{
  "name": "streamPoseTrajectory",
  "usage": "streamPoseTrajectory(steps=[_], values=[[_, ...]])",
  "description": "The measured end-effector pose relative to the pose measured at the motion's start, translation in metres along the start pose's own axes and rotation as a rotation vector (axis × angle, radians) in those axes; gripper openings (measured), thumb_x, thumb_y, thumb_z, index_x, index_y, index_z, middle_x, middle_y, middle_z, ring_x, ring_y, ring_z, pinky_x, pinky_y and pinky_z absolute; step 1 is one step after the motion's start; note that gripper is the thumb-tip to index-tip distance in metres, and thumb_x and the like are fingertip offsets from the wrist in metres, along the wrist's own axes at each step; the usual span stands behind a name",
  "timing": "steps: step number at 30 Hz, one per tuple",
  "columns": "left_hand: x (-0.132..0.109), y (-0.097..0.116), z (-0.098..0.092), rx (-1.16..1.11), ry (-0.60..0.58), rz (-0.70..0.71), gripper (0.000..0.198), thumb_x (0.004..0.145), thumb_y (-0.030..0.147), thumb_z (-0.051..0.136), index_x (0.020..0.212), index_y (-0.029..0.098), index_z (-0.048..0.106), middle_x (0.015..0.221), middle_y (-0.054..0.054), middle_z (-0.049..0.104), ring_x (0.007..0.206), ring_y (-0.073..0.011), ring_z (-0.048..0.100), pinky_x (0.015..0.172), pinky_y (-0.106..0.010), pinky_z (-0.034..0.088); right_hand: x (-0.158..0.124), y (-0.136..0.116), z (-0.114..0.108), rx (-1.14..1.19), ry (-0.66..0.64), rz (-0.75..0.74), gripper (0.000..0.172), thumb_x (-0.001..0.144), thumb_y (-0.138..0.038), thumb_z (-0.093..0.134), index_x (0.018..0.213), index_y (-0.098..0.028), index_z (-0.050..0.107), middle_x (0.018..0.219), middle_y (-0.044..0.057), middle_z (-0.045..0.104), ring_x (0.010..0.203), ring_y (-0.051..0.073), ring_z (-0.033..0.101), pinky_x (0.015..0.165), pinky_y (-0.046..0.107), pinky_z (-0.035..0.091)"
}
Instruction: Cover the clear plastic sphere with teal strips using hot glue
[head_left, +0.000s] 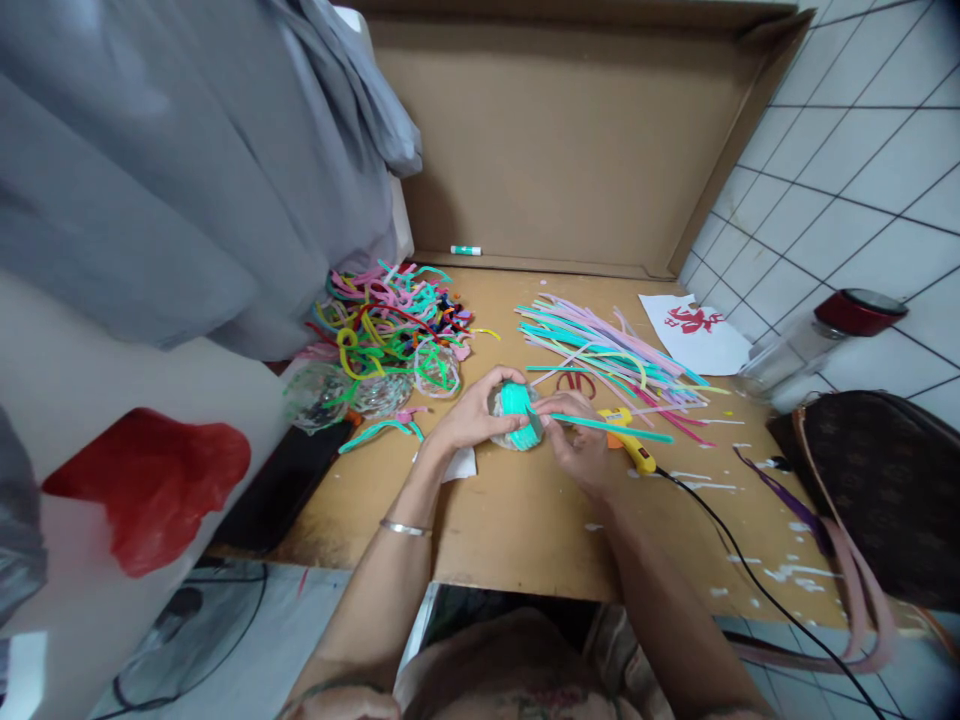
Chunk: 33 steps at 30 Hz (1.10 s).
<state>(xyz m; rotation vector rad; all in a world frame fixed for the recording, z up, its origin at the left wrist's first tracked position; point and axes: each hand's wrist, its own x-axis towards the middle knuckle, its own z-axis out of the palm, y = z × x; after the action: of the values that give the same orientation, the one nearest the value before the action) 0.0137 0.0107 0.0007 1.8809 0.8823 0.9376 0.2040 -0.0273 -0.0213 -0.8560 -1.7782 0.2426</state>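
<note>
My left hand (472, 412) is closed round a small clear ball (516, 414) partly wrapped in teal pipe cleaner. It holds the ball just above the wooden table (525, 530). My right hand (577, 440) pinches a teal pipe cleaner (622, 429) whose near end lies against the ball; the rest sticks out to the right. A silver bangle sits on my left wrist.
A yellow glue gun (636, 448) with a black cord lies right of my hands. Straight pipe cleaners (607, 355) lie behind, a tangled heap with clear balls (382, 340) at left. A brown bag (885, 490), a red-lidded jar (817, 345), a cardboard sheet (562, 140) and grey cloth (187, 160) surround the table.
</note>
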Motion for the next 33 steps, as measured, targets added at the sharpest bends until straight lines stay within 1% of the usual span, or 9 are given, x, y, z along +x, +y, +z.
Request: streamPoseTrajectory(steps=[5,8,12,18,25,33], values=[[-0.003,0.001,-0.001,0.008,-0.009,0.015,0.05,0.072,0.039,0.071,0.112,0.016,0.051,0.11,-0.006,0.057,0.1,-0.0194,0.055,0.091,-0.031,0.045,0.001,-0.002,0.0,-0.002,0.004,-0.002,0.013,0.083,-0.017,0.055,0.09,-0.025,0.062,0.089,0.003,0.07,0.087,0.019,0.064,0.084,0.04,0.051],[-0.005,0.003,0.0,-0.004,-0.016,0.046,0.044,0.076,0.039,0.068,0.11,0.016,0.052,0.115,-0.008,0.057,0.106,-0.0208,0.054,0.094,-0.031,0.043,0.002,-0.004,0.0,0.006,0.004,0.016,0.012,0.084,-0.017,0.055,0.089,-0.025,0.062,0.088,0.003,0.07,0.086,0.019,0.064,0.084,0.041,0.051],[-0.007,0.003,0.001,-0.023,-0.005,0.07,0.042,0.079,0.039,0.066,0.111,0.016,0.052,0.12,-0.01,0.056,0.112,-0.022,0.053,0.096,-0.032,0.042,0.003,-0.008,0.001,0.021,-0.006,0.016,0.013,0.084,-0.017,0.054,0.088,-0.025,0.062,0.086,0.003,0.07,0.085,0.018,0.064,0.08,0.038,0.051],[-0.006,0.0,0.002,-0.031,-0.022,0.107,0.038,0.08,0.041,0.065,0.107,0.017,0.055,0.121,-0.011,0.056,0.116,-0.0228,0.052,0.099,-0.034,0.041,0.004,-0.01,0.002,0.034,0.018,0.027,0.011,0.084,-0.016,0.054,0.084,-0.024,0.062,0.086,0.002,0.07,0.085,0.018,0.064,0.078,0.036,0.052],[-0.005,-0.003,0.0,0.007,-0.047,0.159,0.033,0.082,0.039,0.062,0.107,0.018,0.058,0.122,-0.01,0.056,0.119,-0.0235,0.05,0.104,-0.037,0.038,0.003,-0.011,0.003,0.062,0.026,0.038,0.011,0.085,-0.018,0.054,0.084,-0.024,0.062,0.085,0.002,0.07,0.083,0.017,0.065,0.077,0.036,0.053],[-0.005,-0.004,0.0,0.005,-0.05,0.165,0.032,0.083,0.04,0.061,0.106,0.018,0.058,0.124,-0.011,0.054,0.121,-0.0241,0.049,0.104,-0.037,0.038,0.001,-0.007,0.002,0.045,0.005,0.051,0.012,0.085,-0.019,0.054,0.089,-0.024,0.064,0.086,0.003,0.07,0.085,0.018,0.065,0.08,0.036,0.053]])
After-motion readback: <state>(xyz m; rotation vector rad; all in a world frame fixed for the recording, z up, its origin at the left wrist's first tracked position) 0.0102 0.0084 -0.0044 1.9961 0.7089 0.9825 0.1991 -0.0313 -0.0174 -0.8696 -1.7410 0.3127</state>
